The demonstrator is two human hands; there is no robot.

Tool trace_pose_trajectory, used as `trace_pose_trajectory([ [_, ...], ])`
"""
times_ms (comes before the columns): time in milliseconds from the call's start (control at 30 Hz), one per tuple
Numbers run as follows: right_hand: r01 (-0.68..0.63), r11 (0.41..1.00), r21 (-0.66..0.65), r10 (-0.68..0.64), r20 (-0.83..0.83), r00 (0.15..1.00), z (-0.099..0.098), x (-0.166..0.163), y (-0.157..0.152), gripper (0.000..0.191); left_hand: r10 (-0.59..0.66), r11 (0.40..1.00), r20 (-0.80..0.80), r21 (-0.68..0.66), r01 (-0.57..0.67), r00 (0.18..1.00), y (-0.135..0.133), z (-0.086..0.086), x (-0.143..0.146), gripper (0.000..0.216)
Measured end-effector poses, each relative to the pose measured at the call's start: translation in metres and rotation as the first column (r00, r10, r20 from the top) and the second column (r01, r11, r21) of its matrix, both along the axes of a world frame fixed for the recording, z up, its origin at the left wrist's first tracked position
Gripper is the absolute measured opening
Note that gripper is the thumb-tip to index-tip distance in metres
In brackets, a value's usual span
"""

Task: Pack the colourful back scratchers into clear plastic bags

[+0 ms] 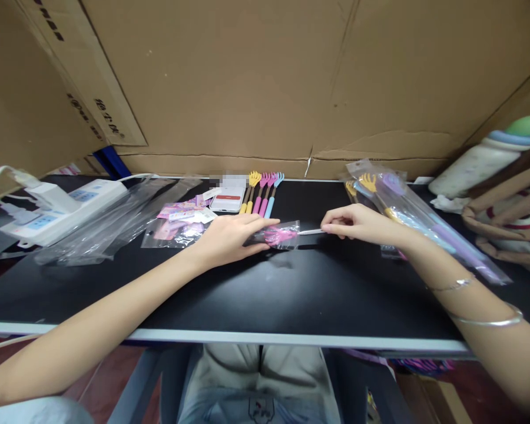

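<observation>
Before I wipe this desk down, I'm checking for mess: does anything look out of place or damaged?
Two things: what looks like a crumpled white tissue lies by the bottle at the right, like litter beside the goods; and the cardboard backing is creased near its lower edge, as if bent. No spill shows.

silver bangle [494, 323]; thin silver bracelet [462, 284]; both on right arm [477, 303]; pale trousers [287, 368]

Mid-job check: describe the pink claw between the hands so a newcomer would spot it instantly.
Start at the black tabletop and find the left hand and right hand reaching over it. In the gap between them, nearer the left hand, lies a pink claw. Unlike the bare pink claws in the row behind it, this one sits inside a clear plastic bag.
</observation>
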State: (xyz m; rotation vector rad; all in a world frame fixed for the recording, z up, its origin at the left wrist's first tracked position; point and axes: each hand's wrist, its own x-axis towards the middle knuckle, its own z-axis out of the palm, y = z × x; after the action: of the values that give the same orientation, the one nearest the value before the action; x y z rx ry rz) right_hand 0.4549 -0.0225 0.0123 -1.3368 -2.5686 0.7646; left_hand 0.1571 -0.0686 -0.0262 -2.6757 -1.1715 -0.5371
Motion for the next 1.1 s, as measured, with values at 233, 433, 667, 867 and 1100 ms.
trace_pose_trajectory([
  [233, 0.019, 0.994, 0.109, -0.021, 0.014, 1.000, -0.006, -0.006, -0.002, 0.038, 0.001, 1.000, -0.029, 0.007, -0.001, 1.000, 0.001, -0.003, 0.000, 0.048],
  [433, 0.035, 0.982, 0.184, -0.035, -0.001, 0.999, -0.012, -0.015, -0.007, 0.036, -0.025, 1.000, -0.027, 0.009, 0.025, 0.999, 0.000, -0.002, 0.001, 0.047],
  [667, 0.037, 0.942, 0.333, -0.036, -0.008, 0.999, -0.025, -0.031, -0.015, 0.032, -0.043, 0.999, -0.017, -0.024, 0.042, 0.999, -0.003, 0.000, 0.003, 0.043],
  [867, 0.024, 0.944, 0.330, -0.020, -0.016, 1.000, -0.030, -0.037, -0.019, 0.030, -0.061, 0.997, -0.015, -0.054, 0.060, 0.998, -0.002, -0.003, 0.003, 0.044],
  [1100, 0.067, 0.955, 0.288, -0.041, -0.098, 0.994, -0.032, -0.035, -0.016, 0.030, -0.064, 0.994, 0.052, 0.087, 0.059, 0.997, -0.006, 0.007, 0.004, 0.052],
])
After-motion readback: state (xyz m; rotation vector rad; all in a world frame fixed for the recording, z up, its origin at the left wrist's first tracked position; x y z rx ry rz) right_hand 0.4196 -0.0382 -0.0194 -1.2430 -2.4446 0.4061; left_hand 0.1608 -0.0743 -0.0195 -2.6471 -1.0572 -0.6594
